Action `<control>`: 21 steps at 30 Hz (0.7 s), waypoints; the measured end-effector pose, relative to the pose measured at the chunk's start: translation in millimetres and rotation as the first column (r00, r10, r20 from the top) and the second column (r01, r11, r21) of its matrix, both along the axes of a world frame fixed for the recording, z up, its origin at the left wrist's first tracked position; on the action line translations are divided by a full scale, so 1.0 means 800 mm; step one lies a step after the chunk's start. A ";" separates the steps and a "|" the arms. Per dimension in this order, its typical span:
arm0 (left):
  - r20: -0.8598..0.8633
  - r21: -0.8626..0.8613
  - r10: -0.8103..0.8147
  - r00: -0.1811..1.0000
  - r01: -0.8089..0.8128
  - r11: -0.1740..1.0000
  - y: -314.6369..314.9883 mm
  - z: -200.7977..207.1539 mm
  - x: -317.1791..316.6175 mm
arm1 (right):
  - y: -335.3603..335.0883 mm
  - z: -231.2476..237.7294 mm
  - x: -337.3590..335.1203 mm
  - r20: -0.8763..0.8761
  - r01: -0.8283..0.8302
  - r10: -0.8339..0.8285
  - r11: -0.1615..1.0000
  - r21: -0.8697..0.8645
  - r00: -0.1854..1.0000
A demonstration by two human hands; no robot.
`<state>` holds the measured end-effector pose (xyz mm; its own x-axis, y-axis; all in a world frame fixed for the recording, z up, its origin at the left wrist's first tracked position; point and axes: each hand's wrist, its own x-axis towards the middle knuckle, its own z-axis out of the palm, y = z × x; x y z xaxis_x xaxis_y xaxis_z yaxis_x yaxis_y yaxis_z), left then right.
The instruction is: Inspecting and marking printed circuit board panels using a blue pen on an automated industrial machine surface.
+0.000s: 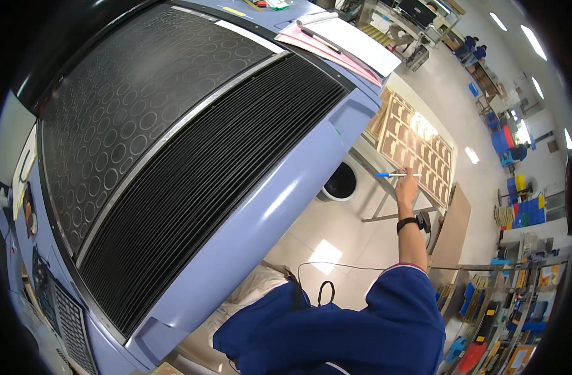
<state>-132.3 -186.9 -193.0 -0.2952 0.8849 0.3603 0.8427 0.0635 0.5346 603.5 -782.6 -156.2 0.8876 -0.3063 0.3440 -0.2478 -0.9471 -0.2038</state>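
Observation:
My right hand (406, 189) reaches out to the right, its fingers closed round a blue and white pen (386, 175). The pen lies nearly level, its blue end pointing left. Just beyond the fingers is a cream panel (416, 148) with rows of brown cut-out shapes, resting on a metal-legged stand. Whether the hand or pen touches the panel, I cannot tell. A black band circles my right wrist. My left hand is out of view.
A large lilac machine (279, 200) with a black ribbed bed (217, 181) fills the left side. Papers (354, 44) and a dark pen lie on its far corner. A round bin (341, 182) stands below. Loaded shelves (511, 312) are at lower right; people sit farther off.

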 end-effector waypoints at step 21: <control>0.529 0.285 -0.633 0.566 0.584 0.760 0.105 0.261 0.326 | 0.108 0.211 -0.131 0.590 -0.696 -0.501 -0.036 0.718 0.634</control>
<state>128.4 -103.2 15.6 0.1399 0.9127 0.3838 0.2023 -0.4058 0.8913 498.4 -696.1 12.8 0.6594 -0.7309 0.1760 0.5706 0.3343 -0.7501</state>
